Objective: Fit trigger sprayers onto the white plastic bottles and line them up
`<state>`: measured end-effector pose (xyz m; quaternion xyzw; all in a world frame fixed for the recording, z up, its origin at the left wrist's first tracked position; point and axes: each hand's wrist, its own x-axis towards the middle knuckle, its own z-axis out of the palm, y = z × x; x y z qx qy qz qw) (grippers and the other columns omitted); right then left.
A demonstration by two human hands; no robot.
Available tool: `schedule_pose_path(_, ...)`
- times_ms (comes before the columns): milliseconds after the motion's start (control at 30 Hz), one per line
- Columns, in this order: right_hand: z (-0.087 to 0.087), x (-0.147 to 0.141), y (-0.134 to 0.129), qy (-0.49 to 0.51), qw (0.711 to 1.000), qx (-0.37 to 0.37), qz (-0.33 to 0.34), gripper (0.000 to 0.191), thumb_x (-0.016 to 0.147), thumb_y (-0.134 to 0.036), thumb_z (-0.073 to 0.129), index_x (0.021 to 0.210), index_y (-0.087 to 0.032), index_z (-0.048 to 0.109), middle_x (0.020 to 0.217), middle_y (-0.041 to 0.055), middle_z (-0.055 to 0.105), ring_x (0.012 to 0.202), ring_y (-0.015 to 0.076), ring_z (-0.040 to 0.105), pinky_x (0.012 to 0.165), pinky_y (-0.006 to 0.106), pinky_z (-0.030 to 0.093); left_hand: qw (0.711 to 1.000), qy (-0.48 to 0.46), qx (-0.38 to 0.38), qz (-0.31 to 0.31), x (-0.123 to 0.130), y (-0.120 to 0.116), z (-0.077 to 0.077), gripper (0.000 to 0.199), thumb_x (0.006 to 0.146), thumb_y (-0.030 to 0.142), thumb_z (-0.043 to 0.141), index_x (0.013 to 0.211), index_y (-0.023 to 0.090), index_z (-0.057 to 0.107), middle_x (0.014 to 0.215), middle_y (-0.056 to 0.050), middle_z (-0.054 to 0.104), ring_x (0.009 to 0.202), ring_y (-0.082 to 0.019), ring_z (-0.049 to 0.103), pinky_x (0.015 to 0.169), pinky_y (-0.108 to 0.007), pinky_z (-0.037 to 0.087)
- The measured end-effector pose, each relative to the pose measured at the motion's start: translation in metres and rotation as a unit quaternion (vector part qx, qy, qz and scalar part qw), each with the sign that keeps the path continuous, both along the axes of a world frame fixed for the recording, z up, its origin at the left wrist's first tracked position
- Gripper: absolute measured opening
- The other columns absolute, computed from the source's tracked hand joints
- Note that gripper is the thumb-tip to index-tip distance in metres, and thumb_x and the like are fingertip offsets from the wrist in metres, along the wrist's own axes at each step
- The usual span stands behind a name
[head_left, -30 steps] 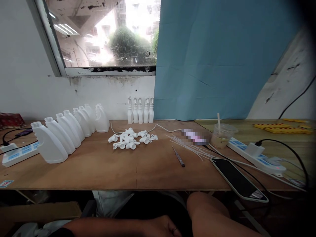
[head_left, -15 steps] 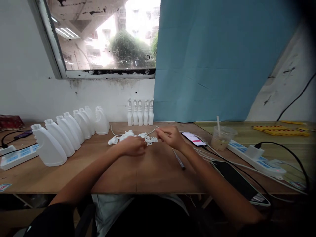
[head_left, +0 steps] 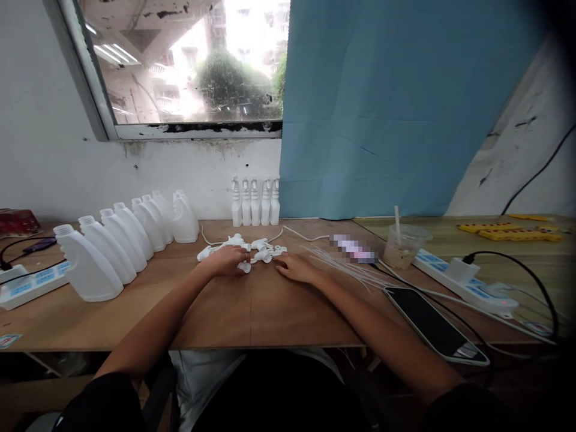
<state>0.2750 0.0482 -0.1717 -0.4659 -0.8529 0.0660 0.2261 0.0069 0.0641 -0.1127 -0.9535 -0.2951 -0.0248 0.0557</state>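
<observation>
A loose pile of white plastic spray trigger heads (head_left: 261, 245) lies on the wooden table in front of me. My left hand (head_left: 230, 261) rests over the pile's near left side, fingers apart and bent down onto the parts. One rounded white piece (head_left: 244, 267) shows by its fingertips; a firm hold on it is not visible. My right hand (head_left: 296, 267) lies low on the table at the pile's right end, fingers extended, close to some small white rings (head_left: 281, 249). Thin white tubes (head_left: 344, 267) are scattered right of that hand.
Several white bottles without tops (head_left: 92, 270) stand in a row at left. Small white spray bottles (head_left: 255, 204) stand against the wall. At right are a phone (head_left: 434, 324), a blurred-out device (head_left: 355, 248), a plastic cup (head_left: 402, 249), a power strip (head_left: 468, 285) and cables.
My right hand has come down from its raised, closed pose to lie on the table. My left hand has shifted left onto the pile. The thin pen-like tool is out of sight.
</observation>
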Motion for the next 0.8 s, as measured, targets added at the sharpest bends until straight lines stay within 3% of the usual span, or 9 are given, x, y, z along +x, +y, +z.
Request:
schedule_pose_path(100,-0.002,-0.003,-0.001,0.005,1.000,0.002,-0.005,0.015,0.081,-0.017,0.058,0.091,-0.017,0.069,0.097,0.0103,0.067,0.088,0.0224,0.060,0.080,0.032,0.044,0.997,-0.057,0.010,-0.046,0.008,-0.008,-0.002,0.027,0.082,0.034,0.060,0.104,0.019,0.065,0.103,-0.007,0.063,0.096,-0.024,0.057,0.086,-0.033,0.039)
schedule_pose_path(167,-0.001,-0.003,-0.001,0.012,1.000,0.002,-0.005,0.014,0.079,-0.014,0.057,0.087,-0.016,0.069,0.094,0.0096,0.067,0.085,0.0212,0.059,0.078,0.031,0.045,0.990,-0.130,-0.027,-0.057,0.015,-0.014,-0.008,0.031,0.082,0.038,0.061,0.108,0.020,0.063,0.099,-0.005,0.063,0.092,-0.022,0.058,0.082,-0.030,0.040)
schedule_pose_path(300,-0.002,0.001,0.001,0.029,1.000,-0.009,0.002,0.021,0.070,-0.003,0.057,0.082,-0.016,0.069,0.087,0.0071,0.067,0.081,0.0201,0.060,0.073,0.029,0.044,0.953,-0.250,-0.161,-0.052,0.030,-0.021,-0.030,0.035,0.084,0.034,0.058,0.116,0.020,0.058,0.085,-0.001,0.062,0.074,-0.016,0.057,0.069,-0.026,0.042)
schedule_pose_path(367,-0.003,0.004,0.004,0.042,0.999,-0.017,-0.001,0.019,0.069,-0.003,0.057,0.077,-0.016,0.068,0.082,0.0060,0.068,0.077,0.0194,0.060,0.069,0.027,0.043,0.932,-0.291,-0.211,-0.048,0.036,-0.021,-0.042,0.037,0.085,0.034,0.056,0.118,0.019,0.056,0.086,-0.002,0.062,0.073,-0.015,0.057,0.068,-0.026,0.043)
schedule_pose_path(533,0.002,0.005,0.006,0.105,0.994,-0.009,-0.027,0.015,0.072,-0.006,0.057,0.079,-0.016,0.067,0.071,0.0024,0.067,0.064,0.0158,0.057,0.061,0.025,0.042,0.915,-0.333,-0.228,-0.021,0.042,-0.017,-0.056,0.045,0.080,0.037,0.062,0.121,0.019,0.054,0.095,-0.003,0.061,0.080,-0.016,0.055,0.071,-0.027,0.044)
schedule_pose_path(667,0.015,0.000,-0.001,0.168,0.984,0.041,-0.040,0.014,0.083,-0.019,0.055,0.085,-0.016,0.069,0.086,0.0069,0.069,0.078,0.0185,0.061,0.070,0.028,0.047,0.912,-0.339,-0.230,-0.014,0.042,-0.014,-0.057,0.045,0.081,0.037,0.061,0.122,0.019,0.055,0.090,-0.003,0.061,0.079,-0.016,0.055,0.070,-0.027,0.044)
schedule_pose_path(800,0.023,-0.009,-0.014,0.199,0.973,0.100,0.058,0.021,0.089,-0.027,0.052,0.095,-0.021,0.072,0.099,0.0078,0.069,0.092,0.0206,0.063,0.081,0.032,0.049,0.909,-0.344,-0.234,-0.007,0.042,-0.009,-0.059,0.047,0.081,0.039,0.063,0.122,0.018,0.055,0.084,-0.001,0.060,0.075,-0.016,0.056,0.068,-0.026,0.044)
